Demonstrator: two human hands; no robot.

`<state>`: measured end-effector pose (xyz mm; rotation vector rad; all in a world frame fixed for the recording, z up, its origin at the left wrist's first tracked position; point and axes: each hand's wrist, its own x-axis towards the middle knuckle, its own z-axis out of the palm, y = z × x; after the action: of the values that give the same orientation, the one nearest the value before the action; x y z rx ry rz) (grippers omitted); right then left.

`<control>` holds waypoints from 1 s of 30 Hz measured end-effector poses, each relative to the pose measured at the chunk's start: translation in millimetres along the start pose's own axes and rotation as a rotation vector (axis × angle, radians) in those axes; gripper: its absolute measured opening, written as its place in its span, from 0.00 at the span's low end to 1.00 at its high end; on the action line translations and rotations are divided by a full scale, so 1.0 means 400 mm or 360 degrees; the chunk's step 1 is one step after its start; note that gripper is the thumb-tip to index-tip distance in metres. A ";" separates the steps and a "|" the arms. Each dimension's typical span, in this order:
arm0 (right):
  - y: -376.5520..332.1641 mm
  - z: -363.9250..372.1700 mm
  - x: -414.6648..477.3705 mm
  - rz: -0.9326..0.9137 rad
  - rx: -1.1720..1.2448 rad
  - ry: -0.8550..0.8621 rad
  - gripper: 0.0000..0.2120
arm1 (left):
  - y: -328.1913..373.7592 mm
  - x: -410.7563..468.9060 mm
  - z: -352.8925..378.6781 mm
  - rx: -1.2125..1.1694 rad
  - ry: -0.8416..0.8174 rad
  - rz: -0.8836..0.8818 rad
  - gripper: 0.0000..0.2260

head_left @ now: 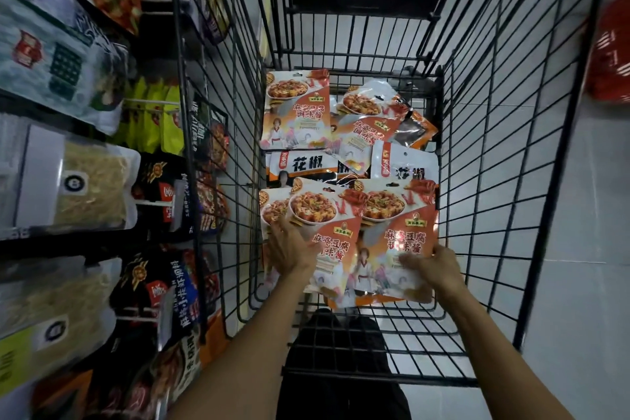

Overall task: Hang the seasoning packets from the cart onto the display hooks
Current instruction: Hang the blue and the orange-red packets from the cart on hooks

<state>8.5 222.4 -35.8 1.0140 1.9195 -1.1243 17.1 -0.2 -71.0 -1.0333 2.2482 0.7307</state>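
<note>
1. Judged as the pick-up step: gathering a handful inside the black wire-mesh cart (511, 181) before any hanging.
2. Under both hands, at the near end: glossy orange-and-white plastic seasoning packets (341, 249) printed with a bowl of tofu, overlapping one another.
3. Pressing with the left hand (293, 245): fingers straight and spread flat on the left-side packets, gripping nothing.
4. Grasping with the right hand (433, 266): thumb laid across the face of the rightmost packet, fingers seemingly wrapped round its right edge. Blurred, so judged rather than certain.
5. To do it well: slide the left fingers under the stack and square the edges. Keep the punched slots, on the edge farthest from the hands, lined up. Lift as one bundle, then carry it out past the left hand towards the white peg display hooks (150, 204).
6. Orange packets: three under the hands, two beyond the fingertips, five in all.
7. Between those groups: two white-and-black packets (306, 164) showing, perhaps more beneath.
8. Beyond the right hand, in the far corner: one dark brownish packet (414, 133), partly hidden.
9. Hooks plainly seen left of the left hand: at least two; others too blurred to count.
</note>
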 end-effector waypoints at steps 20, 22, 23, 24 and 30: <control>-0.065 0.006 -0.086 -0.0175 0.0130 -0.0138 0.03 | -0.019 -0.032 -0.134 -0.0755 -0.0549 0.0215 0.23; -0.082 -0.012 -0.115 -0.0242 0.0102 -0.0127 0.07 | -0.007 -0.062 -0.168 -0.0801 -0.0500 0.0363 0.18; -0.093 -0.023 -0.133 -0.0291 0.0093 -0.0116 0.07 | 0.000 -0.082 -0.192 -0.0827 -0.0455 0.0407 0.16; -0.106 -0.036 -0.154 -0.0343 0.0097 -0.0115 0.06 | 0.008 -0.103 -0.218 -0.0874 -0.0399 0.0427 0.13; -0.202 -0.129 -0.305 -0.0788 0.0102 -0.0171 0.03 | 0.027 -0.255 -0.395 -0.1245 -0.0084 0.0458 0.15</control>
<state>-14.0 208.9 117.3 0.5013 2.1157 -1.4854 24.3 -49.6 110.8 -0.9899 2.1068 1.8291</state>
